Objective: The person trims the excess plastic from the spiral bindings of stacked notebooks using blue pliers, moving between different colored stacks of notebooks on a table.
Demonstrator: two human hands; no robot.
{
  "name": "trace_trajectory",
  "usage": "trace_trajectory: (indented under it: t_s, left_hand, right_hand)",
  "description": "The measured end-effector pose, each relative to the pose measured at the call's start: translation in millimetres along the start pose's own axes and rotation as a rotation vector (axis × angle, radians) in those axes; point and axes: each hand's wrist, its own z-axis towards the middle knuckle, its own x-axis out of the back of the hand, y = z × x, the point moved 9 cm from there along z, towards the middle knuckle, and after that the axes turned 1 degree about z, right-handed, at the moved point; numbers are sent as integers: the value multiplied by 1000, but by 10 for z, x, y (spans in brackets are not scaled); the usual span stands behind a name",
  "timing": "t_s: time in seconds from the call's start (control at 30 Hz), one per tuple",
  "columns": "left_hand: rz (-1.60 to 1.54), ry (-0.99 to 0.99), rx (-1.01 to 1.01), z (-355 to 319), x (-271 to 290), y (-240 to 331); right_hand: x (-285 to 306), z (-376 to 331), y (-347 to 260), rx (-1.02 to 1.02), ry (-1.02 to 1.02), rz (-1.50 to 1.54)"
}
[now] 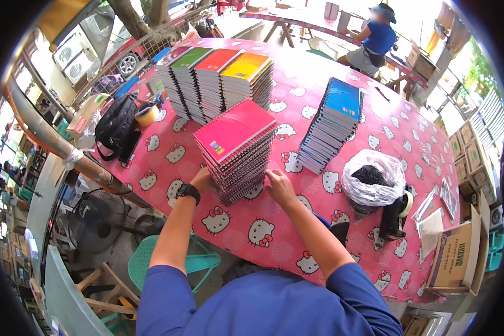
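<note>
On the table [288,255], we are flanking the upright pink stack [238,151] with left hand [203,180], partly hidden, and half-curled right hand [280,187], about equally near, though whether either grips we cannot tell

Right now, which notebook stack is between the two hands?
The pink-topped stack: the left hand and right hand flank its lower part. The blue-topped stack stands apart to the right; the other stacks stand farther back.

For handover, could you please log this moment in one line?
left hand: at pink-topped notebook stack | right hand: fingers at its right side | blue-topped stack: apart
</note>
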Motion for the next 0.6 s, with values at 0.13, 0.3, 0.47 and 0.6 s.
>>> trace_trajectory:
  t_s: [0.13, 0.3, 0.47, 0.6]
  left_hand:
    - [-192, 272, 314, -327, 463, -338]
    - [-806, 774, 477, -335, 1745, 413]
    - [-965, 981, 250, 39, 2094, 466]
    - [-1082, 989, 187, 435, 1875, 506]
  right_hand:
    - [506, -574, 79, -226, -104, -183]
    - [736, -1291, 282, -372, -277, -395]
    - [1329, 179, -369, -271, 326, 905]
    - [1301, 962, -837, -71, 552, 906]
